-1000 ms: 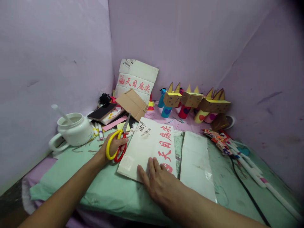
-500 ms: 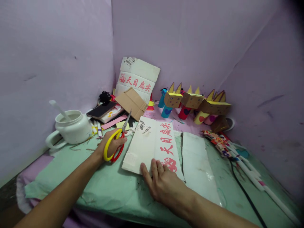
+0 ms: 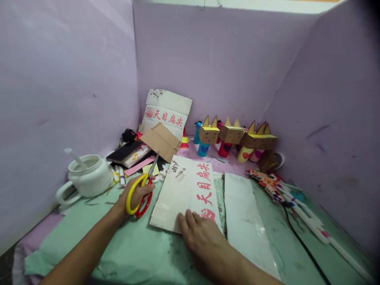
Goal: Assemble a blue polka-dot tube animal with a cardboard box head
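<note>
My left hand (image 3: 139, 194) is closed around scissors (image 3: 137, 197) with one yellow and one red handle. The blades point up and away, close together, left of a white cardboard piece (image 3: 175, 198) printed with red characters. My right hand (image 3: 204, 237) rests on the near edge of that cardboard, fingers stretched out and lying on its surface; the thumb is hard to make out. Another white cardboard strip (image 3: 242, 209) lies just to the right, a narrow gap between the two. The scissors stay apart from the cardboard.
A white mug (image 3: 89, 176) with a straw stands left. Behind are a phone (image 3: 124, 151), brown cardboard (image 3: 161, 140) and a leaning printed sheet (image 3: 166, 113). Several box-headed paper figures (image 3: 209, 135) line the back. A glue gun (image 3: 265, 184) and white sticks (image 3: 308, 217) lie right.
The view has tilted upward, so everything sits lower in the picture and the wall's top edge shows. Both hands keep nearly the same places relative to the cardboard; the scissors remain in my left hand.
</note>
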`<action>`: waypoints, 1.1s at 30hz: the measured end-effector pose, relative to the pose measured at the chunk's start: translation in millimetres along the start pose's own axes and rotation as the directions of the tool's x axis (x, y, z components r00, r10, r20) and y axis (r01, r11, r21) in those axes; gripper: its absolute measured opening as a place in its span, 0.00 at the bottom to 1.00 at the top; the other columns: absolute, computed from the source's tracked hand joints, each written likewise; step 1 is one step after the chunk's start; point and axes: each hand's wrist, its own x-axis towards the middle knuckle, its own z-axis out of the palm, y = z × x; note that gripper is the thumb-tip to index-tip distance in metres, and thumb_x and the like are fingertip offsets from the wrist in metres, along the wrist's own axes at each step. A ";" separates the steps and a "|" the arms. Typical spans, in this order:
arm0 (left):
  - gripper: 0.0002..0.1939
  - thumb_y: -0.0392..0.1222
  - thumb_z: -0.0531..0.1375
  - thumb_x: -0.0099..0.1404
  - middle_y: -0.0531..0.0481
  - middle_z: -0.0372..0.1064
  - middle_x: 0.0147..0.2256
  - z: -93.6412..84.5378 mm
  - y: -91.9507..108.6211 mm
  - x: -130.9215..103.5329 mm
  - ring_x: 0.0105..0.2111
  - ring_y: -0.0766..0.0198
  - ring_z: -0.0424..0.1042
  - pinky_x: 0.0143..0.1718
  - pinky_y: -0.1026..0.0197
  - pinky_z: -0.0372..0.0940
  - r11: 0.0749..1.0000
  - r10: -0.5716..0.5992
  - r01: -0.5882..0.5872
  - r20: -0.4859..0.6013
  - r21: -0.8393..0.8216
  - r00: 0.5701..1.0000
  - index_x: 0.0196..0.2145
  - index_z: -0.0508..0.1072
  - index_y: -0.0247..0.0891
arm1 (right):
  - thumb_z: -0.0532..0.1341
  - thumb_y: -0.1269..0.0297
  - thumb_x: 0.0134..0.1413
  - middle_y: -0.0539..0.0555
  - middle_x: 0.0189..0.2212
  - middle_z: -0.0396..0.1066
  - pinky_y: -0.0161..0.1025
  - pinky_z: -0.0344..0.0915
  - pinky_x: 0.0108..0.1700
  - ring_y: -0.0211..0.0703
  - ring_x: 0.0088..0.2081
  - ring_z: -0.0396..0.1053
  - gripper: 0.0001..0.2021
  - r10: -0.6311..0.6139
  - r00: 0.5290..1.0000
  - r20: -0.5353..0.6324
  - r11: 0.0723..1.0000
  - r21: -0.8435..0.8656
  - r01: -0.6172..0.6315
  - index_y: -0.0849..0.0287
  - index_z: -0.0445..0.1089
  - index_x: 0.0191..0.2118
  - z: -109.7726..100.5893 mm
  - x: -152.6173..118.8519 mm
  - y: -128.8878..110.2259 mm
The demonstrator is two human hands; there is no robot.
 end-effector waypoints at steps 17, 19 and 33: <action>0.16 0.45 0.59 0.53 0.59 0.60 0.17 -1.5 9.1 -6.3 0.18 0.67 0.57 0.20 0.66 0.53 0.973 0.112 -0.093 -0.078 0.212 0.991 0.38 0.68 0.37 | 0.57 0.78 0.49 0.73 0.42 0.71 0.46 0.73 0.30 0.60 0.40 0.73 0.19 0.066 0.951 -0.303 0.994 -0.064 -0.090 0.74 0.64 0.49 6.1 12.6 -2.2; 0.16 0.47 0.59 0.52 0.56 0.65 0.23 -4.5 12.7 -7.7 0.23 0.64 0.61 0.23 0.64 0.56 0.939 0.181 -0.128 -0.142 0.319 0.973 0.38 0.69 0.38 | 0.57 0.77 0.51 0.72 0.44 0.70 0.47 0.73 0.34 0.59 0.42 0.72 0.18 0.135 0.936 -0.326 0.990 0.015 -0.138 0.74 0.64 0.50 6.7 22.3 -8.7; 0.18 0.53 0.53 0.55 0.51 0.72 0.31 -19.6 -4.4 -0.6 0.32 0.49 0.70 0.34 0.54 0.63 0.728 0.246 0.032 -0.304 0.685 0.920 0.43 0.66 0.48 | 0.57 0.71 0.50 0.59 0.47 0.72 0.62 0.58 0.54 0.53 0.48 0.69 0.18 0.651 0.759 -0.002 0.706 0.370 -0.604 0.59 0.68 0.49 -20.2 -69.8 73.1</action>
